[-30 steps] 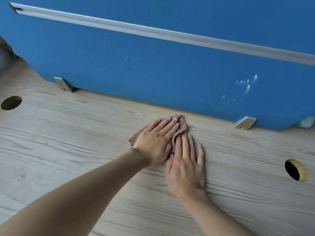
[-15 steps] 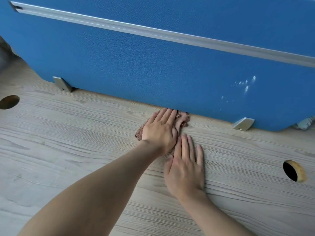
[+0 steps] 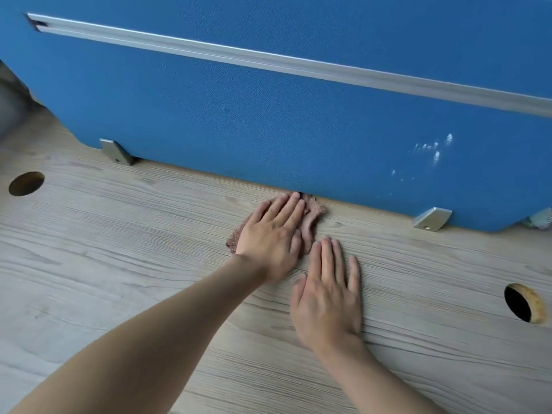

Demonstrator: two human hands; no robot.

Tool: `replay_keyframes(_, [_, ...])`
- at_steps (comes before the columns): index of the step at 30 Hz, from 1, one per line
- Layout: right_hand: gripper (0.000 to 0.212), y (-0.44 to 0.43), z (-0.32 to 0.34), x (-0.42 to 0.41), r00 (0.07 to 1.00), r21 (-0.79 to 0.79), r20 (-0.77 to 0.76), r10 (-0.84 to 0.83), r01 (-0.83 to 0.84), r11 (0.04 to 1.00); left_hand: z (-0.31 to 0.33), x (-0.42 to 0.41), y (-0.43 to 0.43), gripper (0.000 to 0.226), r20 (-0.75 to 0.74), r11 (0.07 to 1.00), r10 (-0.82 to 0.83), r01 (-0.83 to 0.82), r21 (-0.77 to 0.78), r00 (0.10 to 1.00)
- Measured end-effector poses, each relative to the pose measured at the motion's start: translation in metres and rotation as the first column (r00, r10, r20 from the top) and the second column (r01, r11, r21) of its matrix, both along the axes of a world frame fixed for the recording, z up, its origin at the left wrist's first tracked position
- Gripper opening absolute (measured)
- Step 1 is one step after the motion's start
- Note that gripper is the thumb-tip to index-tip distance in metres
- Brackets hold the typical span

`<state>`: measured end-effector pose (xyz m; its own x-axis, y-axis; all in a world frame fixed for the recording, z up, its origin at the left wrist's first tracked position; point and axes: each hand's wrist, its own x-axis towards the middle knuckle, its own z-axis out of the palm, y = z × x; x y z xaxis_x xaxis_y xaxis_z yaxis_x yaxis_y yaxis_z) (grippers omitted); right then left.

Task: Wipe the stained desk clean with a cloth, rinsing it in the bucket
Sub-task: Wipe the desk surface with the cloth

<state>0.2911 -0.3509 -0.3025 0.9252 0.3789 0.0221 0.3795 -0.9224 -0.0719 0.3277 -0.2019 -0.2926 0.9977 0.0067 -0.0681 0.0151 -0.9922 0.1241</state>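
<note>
There are two hands, one left hand (image 3: 268, 243) and one right hand (image 3: 327, 300), and one cloth (image 3: 314, 219). One desk (image 3: 119, 264) shows two cable holes (image 3: 26, 183), two metal brackets (image 3: 115, 150), one blue partition (image 3: 268, 130) and one silver rail (image 3: 268, 62).

— What carries everything here?
— A desk (image 3: 119, 264) of pale wood-grain board. A blue partition (image 3: 268, 130) stands along its far edge, toward 12 o'clock.
— What lies on the board itself?
— A brownish cloth (image 3: 315, 221), crumpled, its far end touching the foot of the partition. The left hand (image 3: 270, 237) lies flat on it.
— And around the cloth?
— At 5 o'clock the right hand (image 3: 327, 300) rests flat on bare wood, fingertips just beside the cloth. A grey bracket (image 3: 115, 152) sits at 10 o'clock, a second bracket (image 3: 431, 218) at 3.
— Any openings?
— A round hole (image 3: 26, 183) at 9 o'clock, another hole (image 3: 521, 303) at 4.
</note>
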Motion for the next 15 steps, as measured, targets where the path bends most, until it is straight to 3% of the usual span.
replay_keyframes(2, [0.067,0.001,0.001,0.000,1.000,0.001,0.005,0.002,-0.002,1.000,0.000,0.003,0.012,0.067,0.003,1.000,0.023,-0.023,-0.014,1.000])
replay_keyframes(6, [0.068,0.001,0.002,0.001,1.000,0.006,0.013,0.001,-0.001,1.000,-0.001,0.011,0.045,0.066,-0.030,0.962,0.273,-0.273,0.002,0.962])
replay_keyframes(9, [0.067,0.003,0.002,0.001,1.000,0.013,0.015,-0.001,0.001,1.000,-0.001,0.006,0.043,0.068,-0.014,0.935,0.354,-0.354,-0.008,0.935])
replay_keyframes(15, [0.068,0.013,0.010,0.005,0.999,0.029,0.028,-0.032,0.032,0.999,-0.002,-0.036,0.033,0.073,0.016,0.988,0.152,-0.152,-0.001,0.988])
